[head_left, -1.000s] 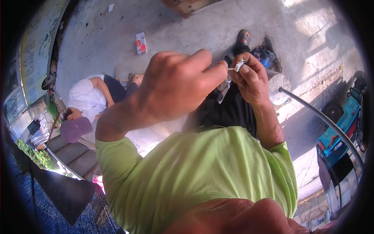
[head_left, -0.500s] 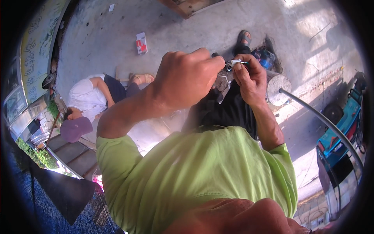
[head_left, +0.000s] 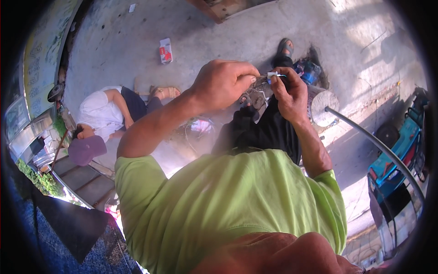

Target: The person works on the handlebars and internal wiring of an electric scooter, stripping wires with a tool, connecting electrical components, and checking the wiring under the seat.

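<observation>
Raised in front of my torso, both hands meet around one small item. My right hand (head_left: 290,93) pinches a small white piece (head_left: 272,74) between thumb and fingers, with a bit of blue-green beside it. From the left, my left hand (head_left: 226,84) is closed, thumb against forefinger, on a thin wire-like length (head_left: 262,76) that reaches toward the white piece. Whether the two are joined is too small to tell. Below the hands are my dark trousers (head_left: 267,130) and a sandalled foot (head_left: 286,47).
At left sits a person (head_left: 102,109) in a white shirt and purple cap. A red and white box (head_left: 165,51) lies on the concrete floor. Right of my knee stands a pale round block (head_left: 325,109), with a grey curved tube (head_left: 365,130) by it. A turquoise cart (head_left: 397,153) is farther right.
My left hand has turned and lowered slightly, its fingers now more level, showing the thin length between the hands. My right hand has shifted slightly left with the white piece.
</observation>
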Available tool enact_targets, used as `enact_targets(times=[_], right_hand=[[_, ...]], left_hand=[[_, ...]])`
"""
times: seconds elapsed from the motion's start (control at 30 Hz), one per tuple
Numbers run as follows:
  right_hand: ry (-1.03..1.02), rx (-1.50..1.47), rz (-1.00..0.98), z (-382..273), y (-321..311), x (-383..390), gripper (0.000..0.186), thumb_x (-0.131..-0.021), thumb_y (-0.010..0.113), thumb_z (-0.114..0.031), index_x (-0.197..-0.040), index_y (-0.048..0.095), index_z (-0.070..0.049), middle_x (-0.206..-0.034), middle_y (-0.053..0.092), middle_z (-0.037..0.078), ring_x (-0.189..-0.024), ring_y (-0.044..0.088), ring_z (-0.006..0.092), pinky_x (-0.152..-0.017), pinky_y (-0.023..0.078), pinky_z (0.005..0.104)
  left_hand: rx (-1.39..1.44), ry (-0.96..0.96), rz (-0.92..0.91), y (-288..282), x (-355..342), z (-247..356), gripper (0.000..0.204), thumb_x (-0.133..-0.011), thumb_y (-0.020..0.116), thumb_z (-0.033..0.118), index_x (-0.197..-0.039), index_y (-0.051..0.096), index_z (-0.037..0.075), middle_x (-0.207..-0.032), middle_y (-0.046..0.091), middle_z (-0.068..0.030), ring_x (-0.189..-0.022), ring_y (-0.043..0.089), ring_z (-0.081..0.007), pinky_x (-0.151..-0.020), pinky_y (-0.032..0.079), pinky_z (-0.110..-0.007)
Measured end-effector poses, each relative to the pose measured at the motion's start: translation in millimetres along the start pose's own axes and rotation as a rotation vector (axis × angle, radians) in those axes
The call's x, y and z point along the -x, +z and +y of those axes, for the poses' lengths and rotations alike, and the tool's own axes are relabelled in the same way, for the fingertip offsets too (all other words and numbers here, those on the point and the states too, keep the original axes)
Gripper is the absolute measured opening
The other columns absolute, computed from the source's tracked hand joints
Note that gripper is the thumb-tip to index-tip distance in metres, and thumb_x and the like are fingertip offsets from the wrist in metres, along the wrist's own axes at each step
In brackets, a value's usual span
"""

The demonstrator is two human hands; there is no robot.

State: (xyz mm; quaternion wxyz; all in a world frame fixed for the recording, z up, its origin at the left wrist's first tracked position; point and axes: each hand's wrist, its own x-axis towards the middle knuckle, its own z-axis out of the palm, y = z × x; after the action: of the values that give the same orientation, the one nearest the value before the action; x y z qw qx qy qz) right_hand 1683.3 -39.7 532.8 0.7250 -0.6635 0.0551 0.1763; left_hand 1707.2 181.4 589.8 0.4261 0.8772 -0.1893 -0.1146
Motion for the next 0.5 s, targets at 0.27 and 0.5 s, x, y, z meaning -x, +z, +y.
enact_targets(times=[0.27, 0.5], right_hand=[[-0.005, -0.114, 0.185, -1, -26, -13, 0.019, -0.101, 0.067, -0.016, -0.108, 0.067, 0.002, -0.090, 0.069, -0.001, -0.080, 0.059, 0.0048, -0.073, 0.047, 0.0211], [0.103, -0.247, -0.104, -14, 7, 0, 0.021, -0.096, 0.074, -0.011, -0.113, 0.070, 0.001, -0.091, 0.069, 0.000, -0.078, 0.061, 0.0057, -0.067, 0.051, 0.0219]], left_hand=[[0.191, -0.443, -0.036, -50, 32, -9, 0.021, -0.097, 0.066, 0.011, -0.115, 0.072, 0.001, -0.076, 0.059, 0.0028, -0.069, 0.051, -0.0044, -0.062, 0.045, -0.024], [0.526, -0.266, 0.162, 9, 24, 8, 0.024, -0.089, 0.078, 0.002, -0.112, 0.071, -0.001, -0.092, 0.067, -0.0020, -0.083, 0.064, -0.0058, -0.071, 0.053, -0.024]])
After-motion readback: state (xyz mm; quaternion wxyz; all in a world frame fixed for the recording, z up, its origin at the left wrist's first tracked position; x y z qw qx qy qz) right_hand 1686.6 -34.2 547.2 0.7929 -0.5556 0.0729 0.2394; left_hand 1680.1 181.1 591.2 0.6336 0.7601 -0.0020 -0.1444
